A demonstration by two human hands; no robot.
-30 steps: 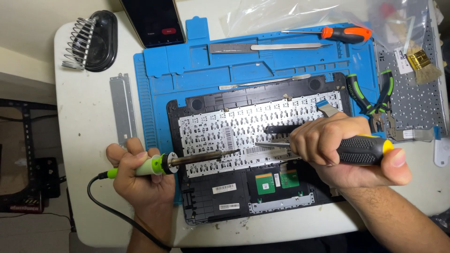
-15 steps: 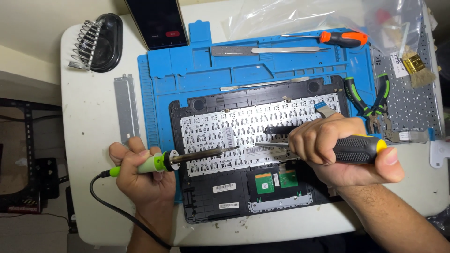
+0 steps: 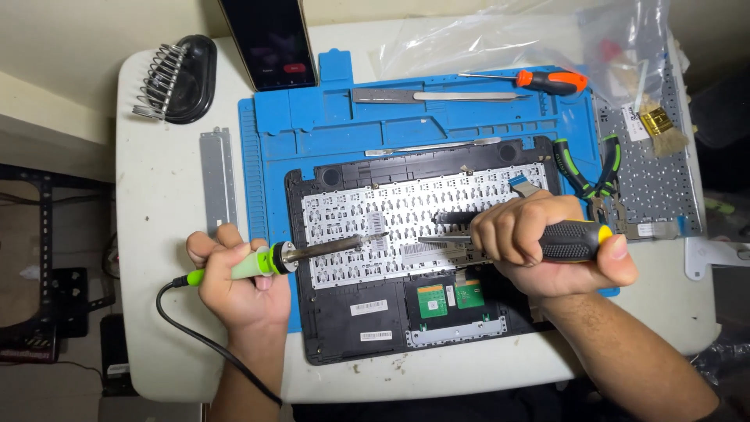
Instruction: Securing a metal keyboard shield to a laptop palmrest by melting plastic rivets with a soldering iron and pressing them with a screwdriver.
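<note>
My left hand (image 3: 238, 285) has its fingers (image 3: 226, 238) clenched around the green grip of the soldering iron (image 3: 301, 255), lower left of the frame. The iron's metal tip lies across the back of the keyboard (image 3: 414, 219), pointing toward the middle. Its black cord (image 3: 195, 332) loops down past my wrist.

My right hand (image 3: 547, 246) is wrapped tight around a screwdriver with a black and yellow handle (image 3: 574, 241), right of centre. The blade points left and sits on the keyboard back, its tip just short of the iron's tip; can't tell if the two actually touch.

The keyboard sits in an opened black laptop shell (image 3: 344, 320), with a couple of small green boards (image 3: 432, 301) showing below my hands. All of that lies on a blue repair mat (image 3: 269, 141) on the white counter (image 3: 156, 234).

Further out: an orange-handled screwdriver (image 3: 551, 80) and a flat metal pry tool (image 3: 437, 96) near the top of the mat, green-handled pliers (image 3: 594, 176) at the right edge, and a spare keyboard (image 3: 652, 184) beyond them with a clear plastic bag (image 3: 508, 43) above. Upper left there's a coil-spring iron stand (image 3: 176, 78), a phone (image 3: 269, 39) next to it, and a metal strip (image 3: 217, 176) left of the mat.
</note>
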